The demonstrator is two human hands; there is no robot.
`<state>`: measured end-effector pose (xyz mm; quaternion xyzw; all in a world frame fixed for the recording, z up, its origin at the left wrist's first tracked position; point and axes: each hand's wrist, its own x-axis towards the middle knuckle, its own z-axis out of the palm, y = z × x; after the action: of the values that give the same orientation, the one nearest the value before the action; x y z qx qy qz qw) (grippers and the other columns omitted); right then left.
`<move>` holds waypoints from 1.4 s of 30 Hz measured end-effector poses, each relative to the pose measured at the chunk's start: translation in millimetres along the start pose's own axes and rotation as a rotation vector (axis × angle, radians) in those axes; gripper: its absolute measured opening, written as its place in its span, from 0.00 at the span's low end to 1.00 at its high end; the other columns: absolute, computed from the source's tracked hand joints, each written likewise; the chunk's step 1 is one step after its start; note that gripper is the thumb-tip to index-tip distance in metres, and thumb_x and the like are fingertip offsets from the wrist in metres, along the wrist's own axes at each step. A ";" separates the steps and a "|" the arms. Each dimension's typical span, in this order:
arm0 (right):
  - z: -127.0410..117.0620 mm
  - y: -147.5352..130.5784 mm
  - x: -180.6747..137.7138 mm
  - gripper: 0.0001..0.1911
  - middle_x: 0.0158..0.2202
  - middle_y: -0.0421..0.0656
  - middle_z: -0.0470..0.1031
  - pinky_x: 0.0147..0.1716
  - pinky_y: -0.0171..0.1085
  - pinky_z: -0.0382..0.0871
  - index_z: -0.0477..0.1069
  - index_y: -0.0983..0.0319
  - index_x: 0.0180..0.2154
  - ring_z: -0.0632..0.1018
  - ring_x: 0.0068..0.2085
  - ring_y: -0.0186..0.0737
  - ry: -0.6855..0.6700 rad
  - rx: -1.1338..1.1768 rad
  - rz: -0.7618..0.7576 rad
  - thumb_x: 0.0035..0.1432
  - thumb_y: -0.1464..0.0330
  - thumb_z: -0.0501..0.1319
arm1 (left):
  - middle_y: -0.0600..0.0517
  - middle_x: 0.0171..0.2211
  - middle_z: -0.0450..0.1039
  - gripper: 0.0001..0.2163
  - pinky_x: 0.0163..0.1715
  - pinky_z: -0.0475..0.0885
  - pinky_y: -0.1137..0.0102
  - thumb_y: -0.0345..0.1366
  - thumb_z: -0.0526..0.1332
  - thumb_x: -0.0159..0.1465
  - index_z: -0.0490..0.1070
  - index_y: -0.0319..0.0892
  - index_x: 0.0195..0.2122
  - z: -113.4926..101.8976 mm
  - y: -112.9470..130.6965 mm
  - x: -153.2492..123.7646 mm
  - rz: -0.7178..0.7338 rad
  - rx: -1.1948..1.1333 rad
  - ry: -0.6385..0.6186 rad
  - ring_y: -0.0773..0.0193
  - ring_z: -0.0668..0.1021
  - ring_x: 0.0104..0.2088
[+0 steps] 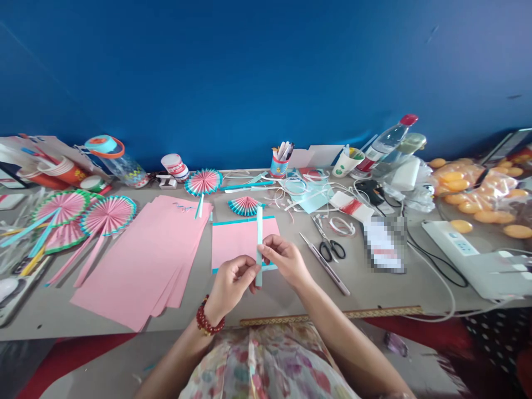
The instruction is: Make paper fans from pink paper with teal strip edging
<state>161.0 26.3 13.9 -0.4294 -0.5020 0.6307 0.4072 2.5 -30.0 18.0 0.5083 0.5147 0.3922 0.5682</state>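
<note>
Between my hands a narrow light-blue paper strip (pixel 260 224) stands nearly upright in view. My left hand (pixel 235 277) pinches its lower end between thumb and fingers. Higher up, my right hand (pixel 286 260) grips the strip's right edge. Behind them on the desk lies a pink sheet of paper (pixel 233 244) with blue bands along its far and near edges, partly covered by my hands. Just past it sits a half-round pleated pink and blue paper fan (pixel 245 205).
Pink sheets (pixel 141 255) and finished round fans (pixel 108 215) lie to the left. Scissors (pixel 331 246) and a slim craft knife (pixel 326 263) rest at right, near a power strip (pixel 457 249). Cups, a bottle (pixel 384 144) and paper scraps line the blue wall.
</note>
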 end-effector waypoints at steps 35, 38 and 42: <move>1.0 1.3 -1.1 0.18 0.21 0.36 0.69 0.25 0.32 0.65 0.70 0.61 0.28 0.70 0.23 0.32 0.036 -0.011 -0.039 0.54 0.53 0.68 | 0.56 0.22 0.72 0.12 0.24 0.73 0.75 0.44 0.60 0.65 0.71 0.40 0.32 -0.1 0.7 -1.2 -0.010 0.012 0.008 0.68 0.77 0.20; 0.7 2.1 -0.9 0.17 0.21 0.36 0.69 0.26 0.32 0.65 0.71 0.61 0.29 0.70 0.24 0.32 0.061 0.012 -0.038 0.53 0.54 0.69 | 0.57 0.21 0.70 0.12 0.24 0.73 0.75 0.44 0.60 0.65 0.71 0.40 0.32 0.0 1.5 -2.2 -0.016 0.016 0.003 0.68 0.77 0.20; 0.2 2.3 -0.3 0.16 0.21 0.36 0.70 0.25 0.32 0.65 0.71 0.60 0.30 0.69 0.24 0.32 0.086 0.042 -0.047 0.54 0.55 0.68 | 0.57 0.21 0.70 0.12 0.23 0.72 0.75 0.44 0.60 0.65 0.70 0.40 0.31 0.0 1.0 -3.3 -0.023 0.016 -0.007 0.68 0.76 0.20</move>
<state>160.7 25.5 11.7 -0.4356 -0.4804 0.6123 0.4522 2.0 -33.0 19.7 0.5080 0.5218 0.3798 0.5704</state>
